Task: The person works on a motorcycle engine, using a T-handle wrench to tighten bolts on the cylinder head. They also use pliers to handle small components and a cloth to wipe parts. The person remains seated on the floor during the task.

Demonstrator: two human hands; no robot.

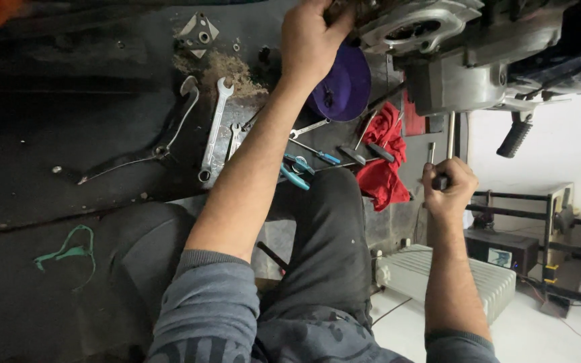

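Steel tool shaft (450,131) gripped by right hand (448,185) under engine (438,47).

spanners (215,128) left of rag (381,176), engine (452,60) above rag

Person wears a grey-blue long-sleeved top with ribbed cuffs, both sleeves pushed up above the forearms. A dark printed pattern shows on the chest, near edge. Trousers are black. Left hand (311,42) and right hand (449,185) are bare, ungloved.
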